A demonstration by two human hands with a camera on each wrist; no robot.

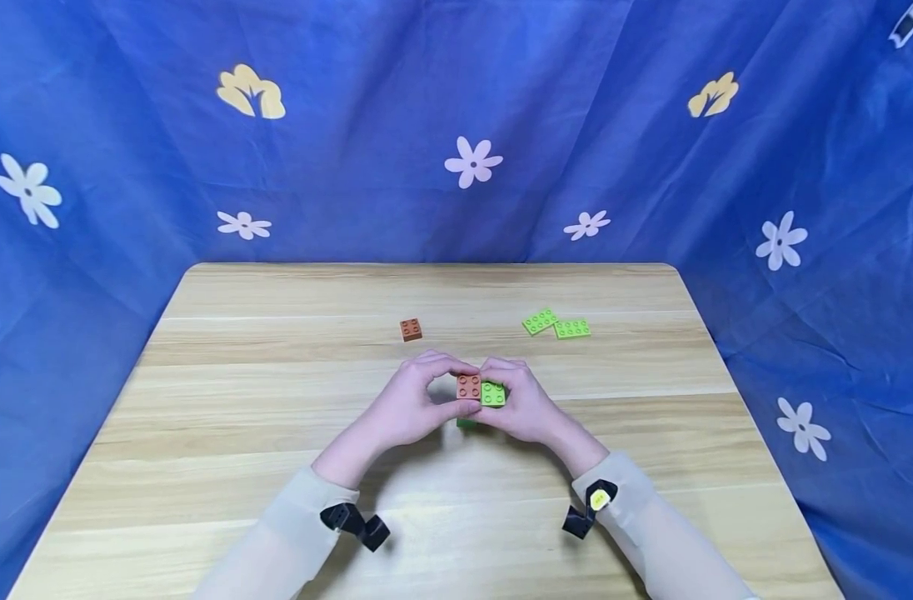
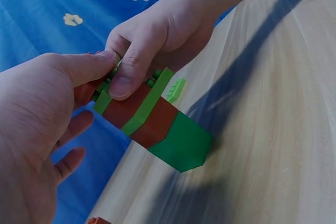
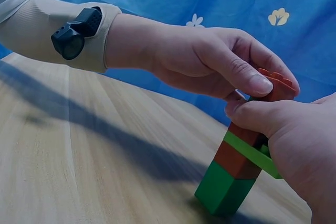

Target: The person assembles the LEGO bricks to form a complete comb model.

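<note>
Brick tower is pinched by left hand and right hand; loose brown brick, two lime plates seen beyond on counter; yellow wrist label unreadable.

Head view high, downward; wrist views close, sharing brick stack.

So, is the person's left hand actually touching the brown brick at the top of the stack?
Touching. The right wrist view shows the left hand with its thumb tip lying against the side of the top brown brick, no gap between them.
</note>
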